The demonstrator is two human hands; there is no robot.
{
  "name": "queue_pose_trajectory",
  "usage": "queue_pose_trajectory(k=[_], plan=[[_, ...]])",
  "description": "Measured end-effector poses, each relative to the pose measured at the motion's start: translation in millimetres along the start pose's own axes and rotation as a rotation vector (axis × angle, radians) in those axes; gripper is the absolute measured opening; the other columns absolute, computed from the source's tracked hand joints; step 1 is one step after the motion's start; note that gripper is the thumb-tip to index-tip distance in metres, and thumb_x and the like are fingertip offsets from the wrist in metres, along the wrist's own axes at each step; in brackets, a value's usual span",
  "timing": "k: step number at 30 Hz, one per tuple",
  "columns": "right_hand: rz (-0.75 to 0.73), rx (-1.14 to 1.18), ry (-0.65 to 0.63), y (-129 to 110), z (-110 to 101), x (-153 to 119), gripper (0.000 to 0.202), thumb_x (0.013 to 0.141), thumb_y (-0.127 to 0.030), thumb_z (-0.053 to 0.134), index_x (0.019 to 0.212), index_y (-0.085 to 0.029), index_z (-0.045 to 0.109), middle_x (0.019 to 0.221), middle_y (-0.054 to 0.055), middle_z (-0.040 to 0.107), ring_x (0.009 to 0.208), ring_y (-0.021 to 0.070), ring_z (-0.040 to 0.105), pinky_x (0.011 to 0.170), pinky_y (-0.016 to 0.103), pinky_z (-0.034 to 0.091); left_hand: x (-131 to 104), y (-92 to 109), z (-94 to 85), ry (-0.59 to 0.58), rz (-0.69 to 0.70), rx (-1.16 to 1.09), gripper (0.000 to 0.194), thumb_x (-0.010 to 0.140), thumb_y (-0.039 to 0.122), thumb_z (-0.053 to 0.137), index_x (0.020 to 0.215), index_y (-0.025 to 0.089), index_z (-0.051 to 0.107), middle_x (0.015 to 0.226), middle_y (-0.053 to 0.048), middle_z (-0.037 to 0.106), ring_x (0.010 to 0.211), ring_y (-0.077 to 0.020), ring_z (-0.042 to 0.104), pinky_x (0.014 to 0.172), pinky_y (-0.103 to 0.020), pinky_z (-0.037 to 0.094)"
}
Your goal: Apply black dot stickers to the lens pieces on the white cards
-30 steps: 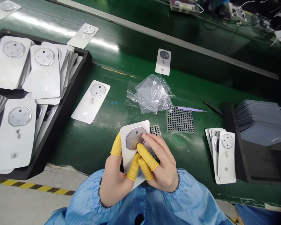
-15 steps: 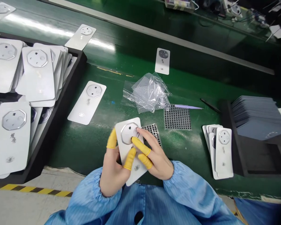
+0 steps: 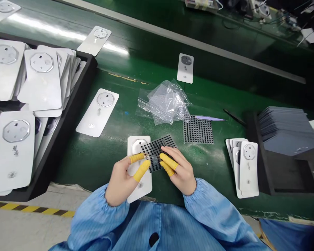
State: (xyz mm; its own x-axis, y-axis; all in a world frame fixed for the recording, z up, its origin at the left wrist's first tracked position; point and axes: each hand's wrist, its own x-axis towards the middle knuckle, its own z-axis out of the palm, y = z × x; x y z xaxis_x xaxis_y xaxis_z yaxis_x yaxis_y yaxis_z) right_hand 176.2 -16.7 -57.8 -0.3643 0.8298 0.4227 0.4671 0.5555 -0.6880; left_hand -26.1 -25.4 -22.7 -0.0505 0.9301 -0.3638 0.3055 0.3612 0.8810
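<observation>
Both hands are at a clear sheet of black adhesive dots (image 3: 157,148), which is tilted over a white phone back cover (image 3: 139,195). My left hand (image 3: 125,177), with yellow finger cots, pinches the sheet's left edge between thumb and forefinger. My right hand (image 3: 179,170), also in yellow cots, grips the sheet's right side; its fingertips rest on the dots. The cover lies flat on the bench under the sheet, its octagonal camera area partly hidden. Another dotted sheet (image 3: 198,131) lies just beyond, with purple tweezers (image 3: 210,118) across its top edge.
At left, a black tray (image 3: 68,115) holds many white covers. Crumpled clear plastic (image 3: 167,103) lies ahead. To the right are a small stack of covers (image 3: 248,170) and a black tray (image 3: 267,167) with grey sheets (image 3: 288,132). A single cover (image 3: 98,111) lies left of centre.
The cover that both hands held is now down on the bench. The dotted sheet, which lay beside it, is now lifted between both hands and shifted left over the cover.
</observation>
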Motion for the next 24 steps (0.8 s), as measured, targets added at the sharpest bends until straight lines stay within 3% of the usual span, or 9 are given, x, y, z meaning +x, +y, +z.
queue_pose_trajectory(k=[3, 6, 12, 17, 19, 24], plan=[[-0.010, 0.060, -0.040, -8.9, -5.6, 5.2, 0.039, 0.085, -0.007, 0.061, 0.122, -0.018, 0.058, 0.125, 0.015, 0.062, 0.118, 0.0234, 0.058, 0.099, 0.047, 0.052, 2.2, 5.5, 13.5, -0.012, -0.030, -0.121, 0.030, 0.077, 0.038, 0.068, 0.086, 0.011, 0.075, 0.082, -0.013, 0.075, 0.084, -0.0298, 0.070, 0.073, -0.037, 0.057], [-0.014, 0.085, -0.006, -13.9, -5.7, 13.1, 0.032, 0.086, -0.007, 0.060, 0.116, -0.018, 0.061, 0.116, 0.013, 0.065, 0.110, 0.0211, 0.061, 0.089, 0.041, 0.058, 1.2, 6.0, 14.5, -0.036, -0.035, -0.195, 0.022, 0.073, 0.033, 0.071, 0.079, 0.011, 0.075, 0.074, -0.011, 0.074, 0.078, -0.0268, 0.069, 0.064, -0.031, 0.055], [-0.216, -0.072, -0.042, -16.2, -5.9, 24.9, 0.024, 0.090, -0.006, 0.046, 0.108, -0.010, 0.061, 0.101, 0.013, 0.070, 0.094, 0.0202, 0.067, 0.090, 0.040, 0.059, -1.9, 8.9, 12.4, -0.142, -0.123, -0.380, 0.019, 0.072, 0.032, 0.074, 0.075, 0.013, 0.076, 0.068, -0.006, 0.073, 0.063, -0.0180, 0.064, 0.054, -0.024, 0.050], [-0.353, -0.172, -0.026, -11.8, -3.1, 23.5, 0.024, 0.089, -0.007, 0.042, 0.105, -0.011, 0.060, 0.100, 0.014, 0.070, 0.093, 0.0213, 0.068, 0.087, 0.041, 0.060, -3.0, 8.9, 16.1, -0.131, -0.040, -0.276, 0.017, 0.077, 0.029, 0.068, 0.078, 0.014, 0.076, 0.066, -0.005, 0.071, 0.068, -0.0199, 0.065, 0.059, -0.026, 0.052], [-0.302, -0.109, -0.026, -7.0, 3.0, 23.0, 0.021, 0.090, -0.009, 0.046, 0.106, -0.011, 0.059, 0.099, 0.014, 0.069, 0.093, 0.0210, 0.066, 0.083, 0.039, 0.060, -1.5, 6.2, 17.4, -0.111, 0.050, -0.160, 0.018, 0.080, 0.027, 0.064, 0.081, 0.014, 0.076, 0.072, -0.007, 0.073, 0.072, -0.0219, 0.067, 0.065, -0.029, 0.054], [0.050, 0.125, 0.041, 9.2, 15.8, 21.3, 0.016, 0.088, -0.009, 0.053, 0.101, -0.017, 0.059, 0.095, 0.009, 0.065, 0.090, 0.0156, 0.063, 0.078, 0.032, 0.058, 5.4, -5.2, 2.2, -0.072, 0.211, 0.170, 0.025, 0.081, 0.031, 0.063, 0.095, 0.013, 0.075, 0.091, -0.011, 0.075, 0.079, -0.0256, 0.071, 0.070, -0.034, 0.056]])
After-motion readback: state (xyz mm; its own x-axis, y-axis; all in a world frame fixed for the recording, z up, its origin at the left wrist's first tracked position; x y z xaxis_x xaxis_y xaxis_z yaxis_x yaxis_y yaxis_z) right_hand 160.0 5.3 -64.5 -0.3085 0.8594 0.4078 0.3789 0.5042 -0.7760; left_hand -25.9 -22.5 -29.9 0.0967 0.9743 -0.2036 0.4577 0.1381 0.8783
